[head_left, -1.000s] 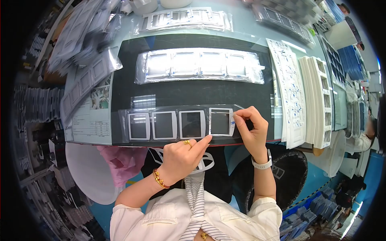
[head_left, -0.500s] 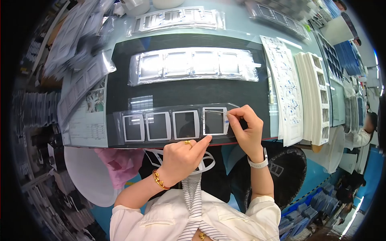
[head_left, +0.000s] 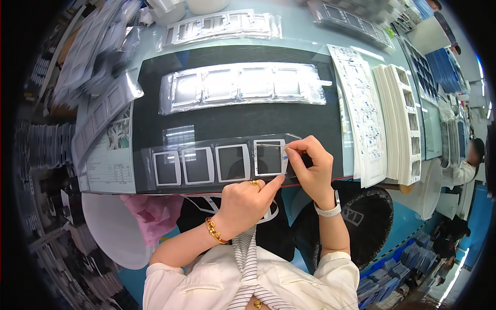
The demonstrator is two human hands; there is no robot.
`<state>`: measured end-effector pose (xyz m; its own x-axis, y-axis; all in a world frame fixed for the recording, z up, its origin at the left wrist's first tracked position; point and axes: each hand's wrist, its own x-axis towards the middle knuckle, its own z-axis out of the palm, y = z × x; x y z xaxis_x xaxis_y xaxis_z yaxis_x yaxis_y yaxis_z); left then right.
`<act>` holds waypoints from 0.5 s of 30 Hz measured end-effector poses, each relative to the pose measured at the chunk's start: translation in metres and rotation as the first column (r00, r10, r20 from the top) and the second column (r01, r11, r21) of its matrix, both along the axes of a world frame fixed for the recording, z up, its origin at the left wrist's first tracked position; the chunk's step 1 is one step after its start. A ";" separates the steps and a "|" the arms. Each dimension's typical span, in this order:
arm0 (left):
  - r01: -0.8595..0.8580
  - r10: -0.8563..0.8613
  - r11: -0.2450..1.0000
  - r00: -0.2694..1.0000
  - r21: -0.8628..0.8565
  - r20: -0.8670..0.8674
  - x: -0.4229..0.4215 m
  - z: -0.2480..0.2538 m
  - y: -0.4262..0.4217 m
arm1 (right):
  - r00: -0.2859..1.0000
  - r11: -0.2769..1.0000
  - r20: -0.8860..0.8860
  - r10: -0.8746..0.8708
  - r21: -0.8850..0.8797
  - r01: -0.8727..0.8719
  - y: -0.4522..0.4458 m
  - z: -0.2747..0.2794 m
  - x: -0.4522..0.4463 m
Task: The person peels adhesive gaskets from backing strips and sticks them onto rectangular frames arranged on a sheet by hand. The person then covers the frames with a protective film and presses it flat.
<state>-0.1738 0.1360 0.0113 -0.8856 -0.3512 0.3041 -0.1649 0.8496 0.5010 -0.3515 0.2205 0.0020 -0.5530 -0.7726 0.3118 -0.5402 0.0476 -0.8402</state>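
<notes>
A clear film strip (head_left: 196,140) with several white rectangular frames lies along the near edge of the black mat (head_left: 227,120). My left hand (head_left: 247,201) points its index fingertip at the lower right corner of the rightmost frame (head_left: 269,174), touching it or the film beside it. Its other fingers are curled, holding nothing visible. At that frame's right side, my right hand (head_left: 313,164) pinches a thin, light tool (head_left: 271,145) that looks like tweezers. The tool reaches left across the frame's top part. Small blue marks show on this frame's border.
A shiny wrapped strip of frames (head_left: 243,84) lies farther back on the mat. White printed sheets (head_left: 364,119) and a stack of cut-out frames (head_left: 395,124) stand at right. Plastic-covered sheets (head_left: 106,106) are piled left. A black bin (head_left: 369,222) sits below the table edge.
My left index fingertip has slid right along the rightmost frame's lower edge to its corner. My right hand keeps its pinch at the frame's right side. The whole view has shifted slightly.
</notes>
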 end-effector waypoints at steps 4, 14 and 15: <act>-0.007 0.007 1.000 1.000 0.016 0.014 -0.001 0.000 0.001 | 0.999 1.000 -0.049 0.021 -0.002 -0.021 0.001 0.002 -0.001; -0.067 0.067 0.998 0.995 0.006 -0.075 0.029 -0.005 -0.013 | 0.992 1.000 -0.127 -0.015 0.004 0.016 -0.002 0.001 -0.001; -0.088 0.088 0.996 0.994 0.005 -0.059 0.032 -0.004 -0.013 | 0.991 1.000 -0.134 -0.016 0.009 0.017 -0.003 0.001 -0.001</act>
<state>-0.1422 0.1231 0.0077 -0.8319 -0.4275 0.3538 -0.2087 0.8318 0.5144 -0.3528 0.2180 0.0031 -0.5195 -0.7672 0.3762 -0.6469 0.0656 -0.7597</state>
